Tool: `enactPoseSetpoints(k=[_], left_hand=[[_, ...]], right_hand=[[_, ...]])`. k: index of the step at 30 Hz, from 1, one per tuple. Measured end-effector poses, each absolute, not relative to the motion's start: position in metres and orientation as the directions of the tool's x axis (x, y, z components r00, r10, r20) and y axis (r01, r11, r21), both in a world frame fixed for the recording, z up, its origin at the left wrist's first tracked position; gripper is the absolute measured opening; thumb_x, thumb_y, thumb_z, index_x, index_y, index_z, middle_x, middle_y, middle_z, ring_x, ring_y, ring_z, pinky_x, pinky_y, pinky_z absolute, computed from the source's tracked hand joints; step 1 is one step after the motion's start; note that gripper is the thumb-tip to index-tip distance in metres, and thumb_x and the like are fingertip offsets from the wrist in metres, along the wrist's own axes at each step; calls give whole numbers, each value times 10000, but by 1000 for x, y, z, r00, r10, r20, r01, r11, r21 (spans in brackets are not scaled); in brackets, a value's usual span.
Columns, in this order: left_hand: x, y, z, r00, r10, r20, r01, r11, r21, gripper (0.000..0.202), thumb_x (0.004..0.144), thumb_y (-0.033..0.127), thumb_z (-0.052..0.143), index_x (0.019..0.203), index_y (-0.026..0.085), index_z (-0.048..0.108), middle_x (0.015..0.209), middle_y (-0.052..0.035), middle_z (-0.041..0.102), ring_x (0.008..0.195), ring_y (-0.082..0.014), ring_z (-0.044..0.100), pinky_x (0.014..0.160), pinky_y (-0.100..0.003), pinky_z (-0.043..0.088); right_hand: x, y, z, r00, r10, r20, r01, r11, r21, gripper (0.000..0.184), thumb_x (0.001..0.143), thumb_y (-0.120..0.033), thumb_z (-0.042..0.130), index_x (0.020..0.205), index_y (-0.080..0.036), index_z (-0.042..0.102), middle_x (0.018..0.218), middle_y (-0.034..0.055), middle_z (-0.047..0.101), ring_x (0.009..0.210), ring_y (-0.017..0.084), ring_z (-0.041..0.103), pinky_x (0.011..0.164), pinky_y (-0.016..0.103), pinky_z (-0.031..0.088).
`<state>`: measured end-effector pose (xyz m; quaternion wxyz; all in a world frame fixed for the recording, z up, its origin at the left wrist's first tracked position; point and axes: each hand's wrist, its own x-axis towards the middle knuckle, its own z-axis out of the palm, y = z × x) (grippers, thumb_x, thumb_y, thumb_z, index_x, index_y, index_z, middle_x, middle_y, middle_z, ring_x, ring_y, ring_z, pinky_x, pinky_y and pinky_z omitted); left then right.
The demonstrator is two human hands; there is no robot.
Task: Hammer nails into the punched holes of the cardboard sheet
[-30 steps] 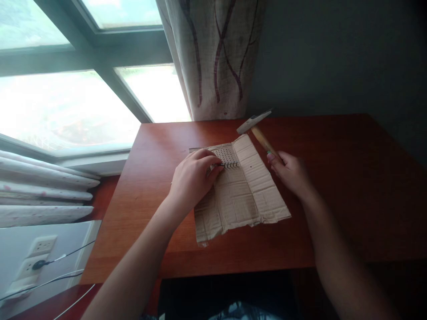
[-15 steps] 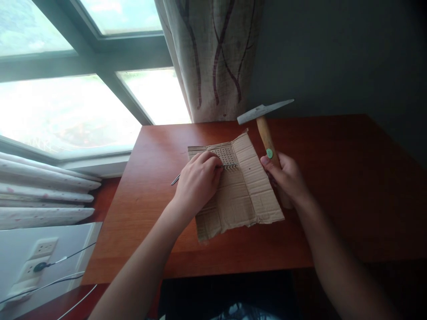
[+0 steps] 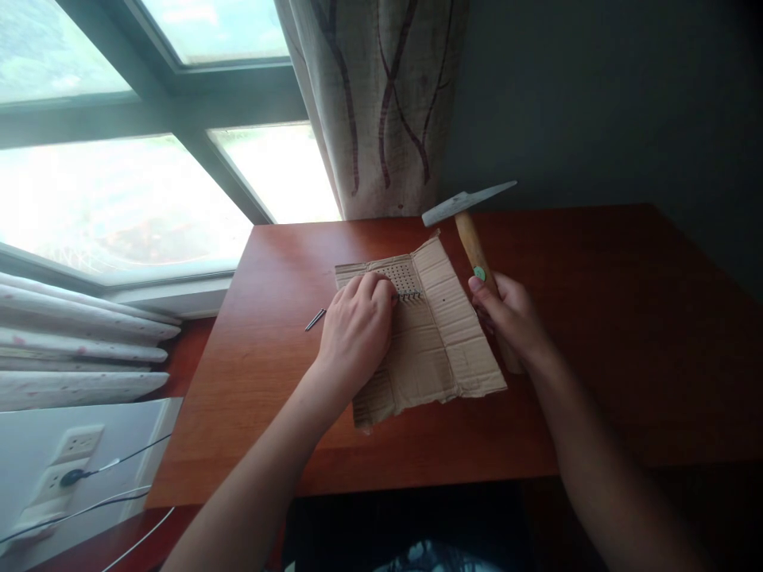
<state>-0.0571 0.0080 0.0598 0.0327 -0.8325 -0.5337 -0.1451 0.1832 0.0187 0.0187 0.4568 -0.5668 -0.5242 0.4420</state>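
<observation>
My right hand [image 3: 516, 318] is wrapped round the wooden handle of a hammer [image 3: 472, 238], its long, pointed metal head raised at the far side. A piece of corrugated cardboard [image 3: 420, 345] lies on the table, creased and torn at the edges. Rows of small dark holes [image 3: 402, 276] mark its upper part, with a row of thin dark nails or pins [image 3: 410, 296] standing below them. Over its left side my left hand [image 3: 361, 318] is closed, fingertips pinched at the left end of that row; what they hold is hidden. Beside it lie slim metal rods [image 3: 315, 319].
The reddish wooden table [image 3: 250, 381] meets a window [image 3: 167, 103] at left and a patterned curtain [image 3: 381, 103] at the back. A wall socket [image 3: 77, 445] with a plug and cables [image 3: 128, 457] is at lower left.
My left hand has shifted slightly, uncovering more of the metal rods. The hammer head has dipped a little and moved slightly left. The cardboard has barely moved.
</observation>
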Motion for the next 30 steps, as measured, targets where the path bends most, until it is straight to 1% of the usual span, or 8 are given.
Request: enactPoseSetpoints(k=[4, 9, 14, 17, 20, 25, 28, 30], left_hand=[[-55, 7, 60, 374, 892, 256, 913, -402, 70, 145, 1035, 196, 479, 1012, 169, 620, 1100, -99, 693, 1011, -280, 617, 864, -402, 500], [-54, 6, 58, 375, 879, 295, 913, -404, 44, 127, 1033, 206, 493, 1014, 176, 615, 1102, -90, 696, 1011, -282, 619, 859, -403, 491], [-54, 5, 57, 374, 878, 299, 917, -399, 24, 119, 1028, 202, 499, 996, 178, 610, 1062, -82, 696, 979, -285, 625, 839, -416, 480], [-54, 6, 56, 372, 875, 309, 916, -400, 29, 125, 1029, 199, 492, 998, 180, 611, 1073, -87, 700, 990, -289, 627, 848, -423, 475], [-55, 6, 55, 360, 875, 324, 912, -403, 75, 116, 1027, 203, 497, 1008, 184, 610, 1092, -92, 704, 1009, -289, 631, 865, -416, 475], [-60, 3, 54, 308, 879, 365, 876, -412, 252, 118, 1010, 248, 533, 1103, 198, 586, 1101, -82, 715, 1033, -277, 647, 888, -404, 492], [-62, 1, 54, 252, 895, 368, 859, -382, 341, 81, 966, 236, 593, 1039, 209, 571, 1047, -66, 723, 982, -263, 660, 852, -384, 504], [-63, 1, 56, 264, 893, 363, 845, -396, 359, 21, 956, 193, 580, 957, 213, 574, 1030, -59, 724, 972, -253, 663, 847, -376, 508]], right_hand=[[184, 19, 17, 59, 998, -18, 159, -28, -987, 534, 826, -722, 670, 717, -238, 473, 567, -41, 414, 479, 109, 345, 405, 258, 257], [184, 19, 15, 58, 998, -24, 120, -31, -992, 527, 821, -709, 687, 715, -239, 472, 540, -50, 414, 448, 102, 336, 380, 257, 240], [185, 19, 14, 50, 998, -29, 101, -34, -994, 524, 816, -703, 698, 718, -238, 478, 530, -54, 425, 430, 96, 345, 366, 253, 238], [185, 20, 14, 50, 997, -52, 101, -57, -993, 518, 818, -698, 699, 723, -238, 481, 529, -55, 423, 421, 96, 348, 358, 253, 237], [186, 20, 14, 49, 997, -58, 100, -62, -993, 520, 823, -695, 696, 718, -239, 471, 528, -57, 416, 421, 94, 343, 356, 251, 233], [186, 19, 14, 47, 997, -58, 114, -63, -991, 530, 828, -706, 681, 712, -239, 460, 536, -55, 421, 431, 93, 348, 366, 248, 241], [186, 19, 15, 52, 996, -69, 128, -75, -989, 529, 829, -717, 670, 721, -239, 470, 540, -55, 428, 432, 95, 351, 371, 250, 247], [186, 18, 16, 56, 996, -70, 140, -77, -987, 532, 830, -724, 662, 721, -239, 470, 542, -54, 433, 433, 96, 354, 375, 251, 253]])
